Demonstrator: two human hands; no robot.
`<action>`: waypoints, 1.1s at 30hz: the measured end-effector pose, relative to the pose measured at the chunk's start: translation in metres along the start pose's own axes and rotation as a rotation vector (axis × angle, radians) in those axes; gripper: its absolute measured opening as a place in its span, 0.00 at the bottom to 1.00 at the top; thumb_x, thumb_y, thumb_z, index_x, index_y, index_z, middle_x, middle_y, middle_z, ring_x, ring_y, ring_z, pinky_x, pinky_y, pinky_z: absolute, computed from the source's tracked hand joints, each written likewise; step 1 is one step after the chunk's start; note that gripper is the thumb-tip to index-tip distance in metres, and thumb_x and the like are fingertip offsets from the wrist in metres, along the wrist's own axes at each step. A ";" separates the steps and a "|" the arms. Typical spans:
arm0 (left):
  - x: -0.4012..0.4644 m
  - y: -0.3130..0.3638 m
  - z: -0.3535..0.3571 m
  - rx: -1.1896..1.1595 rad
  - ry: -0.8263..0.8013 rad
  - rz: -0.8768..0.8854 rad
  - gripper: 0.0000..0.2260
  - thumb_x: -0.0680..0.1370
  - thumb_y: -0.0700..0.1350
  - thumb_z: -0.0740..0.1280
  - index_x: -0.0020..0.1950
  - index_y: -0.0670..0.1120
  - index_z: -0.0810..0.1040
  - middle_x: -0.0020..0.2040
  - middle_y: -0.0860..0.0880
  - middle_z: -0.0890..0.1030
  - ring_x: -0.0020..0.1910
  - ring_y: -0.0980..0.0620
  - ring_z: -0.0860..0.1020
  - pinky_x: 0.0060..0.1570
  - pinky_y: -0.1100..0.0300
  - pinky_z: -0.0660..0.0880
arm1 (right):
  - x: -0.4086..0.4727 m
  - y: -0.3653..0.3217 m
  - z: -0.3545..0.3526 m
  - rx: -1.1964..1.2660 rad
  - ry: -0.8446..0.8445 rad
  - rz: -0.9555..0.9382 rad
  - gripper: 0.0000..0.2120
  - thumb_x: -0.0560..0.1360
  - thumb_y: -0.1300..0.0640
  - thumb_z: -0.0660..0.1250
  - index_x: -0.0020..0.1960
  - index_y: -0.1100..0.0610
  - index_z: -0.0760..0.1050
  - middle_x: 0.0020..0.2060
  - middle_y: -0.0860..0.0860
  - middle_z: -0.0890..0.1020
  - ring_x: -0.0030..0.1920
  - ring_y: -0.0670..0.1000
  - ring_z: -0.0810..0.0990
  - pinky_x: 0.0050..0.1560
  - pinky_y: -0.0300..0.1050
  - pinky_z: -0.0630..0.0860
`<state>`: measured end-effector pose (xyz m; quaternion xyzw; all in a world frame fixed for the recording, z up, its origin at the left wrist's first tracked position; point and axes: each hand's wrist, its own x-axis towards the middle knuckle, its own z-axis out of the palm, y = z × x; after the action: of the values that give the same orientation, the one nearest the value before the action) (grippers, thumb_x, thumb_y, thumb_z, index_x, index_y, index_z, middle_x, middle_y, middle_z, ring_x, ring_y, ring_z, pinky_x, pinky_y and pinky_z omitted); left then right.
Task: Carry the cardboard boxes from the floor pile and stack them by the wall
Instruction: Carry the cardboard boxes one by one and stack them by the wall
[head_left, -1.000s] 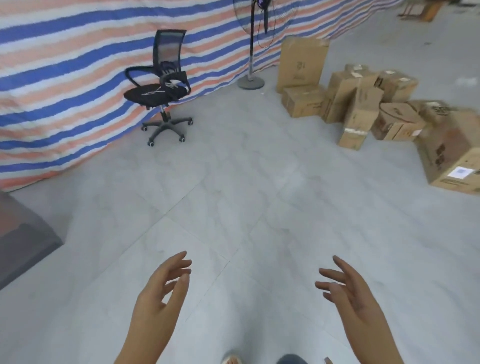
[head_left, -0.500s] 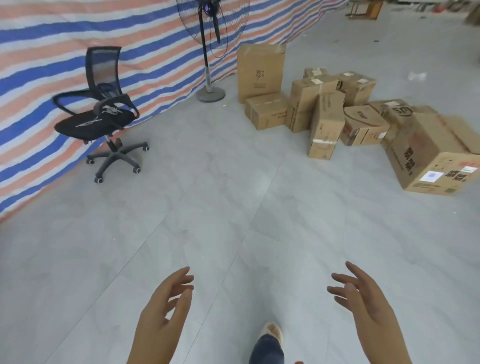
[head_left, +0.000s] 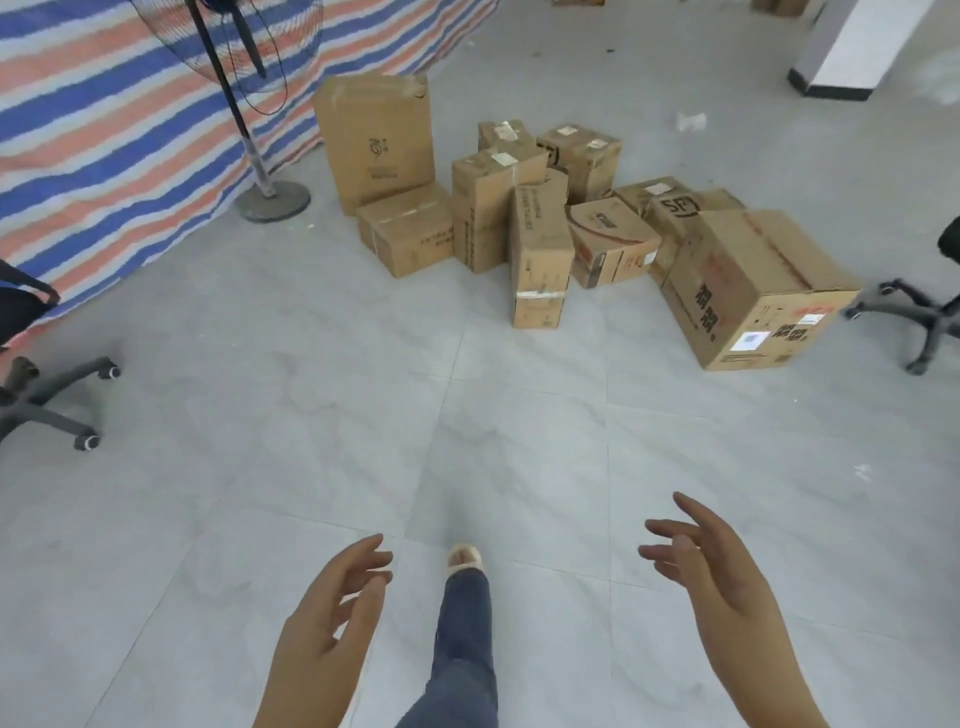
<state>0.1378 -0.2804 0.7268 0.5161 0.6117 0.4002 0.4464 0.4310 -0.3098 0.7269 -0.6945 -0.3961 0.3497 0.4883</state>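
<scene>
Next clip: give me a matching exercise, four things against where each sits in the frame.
Things:
1. fan stand
2. big box with white label
3. left hand
4. white pillar

Places:
A. top right corner
B. right end of the box pile
C. by the striped tarp
D. bottom, left of the jeans leg

Pairs: 1-C, 2-B, 3-D, 4-A
</scene>
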 end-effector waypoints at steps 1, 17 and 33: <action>0.024 0.004 0.008 -0.002 -0.007 -0.001 0.21 0.78 0.33 0.62 0.52 0.62 0.80 0.50 0.59 0.83 0.48 0.59 0.81 0.50 0.64 0.76 | 0.021 0.000 0.003 0.007 0.023 0.006 0.17 0.80 0.62 0.59 0.62 0.43 0.72 0.50 0.42 0.83 0.47 0.46 0.84 0.52 0.43 0.77; 0.387 0.121 0.150 0.025 -0.192 0.056 0.14 0.79 0.38 0.62 0.56 0.55 0.78 0.51 0.57 0.83 0.49 0.59 0.81 0.51 0.60 0.76 | 0.342 -0.038 0.013 0.054 0.259 0.108 0.15 0.80 0.62 0.58 0.58 0.45 0.75 0.46 0.46 0.85 0.44 0.49 0.85 0.49 0.43 0.80; 0.647 0.207 0.385 0.015 -0.043 -0.073 0.13 0.78 0.38 0.63 0.54 0.55 0.78 0.49 0.60 0.83 0.49 0.60 0.81 0.47 0.68 0.77 | 0.771 -0.064 -0.081 -0.112 0.004 0.040 0.13 0.81 0.59 0.57 0.61 0.48 0.74 0.47 0.42 0.84 0.45 0.44 0.84 0.48 0.36 0.78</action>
<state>0.5198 0.4012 0.7290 0.5054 0.6231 0.3679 0.4700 0.8290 0.3585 0.7345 -0.7293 -0.4000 0.3353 0.4423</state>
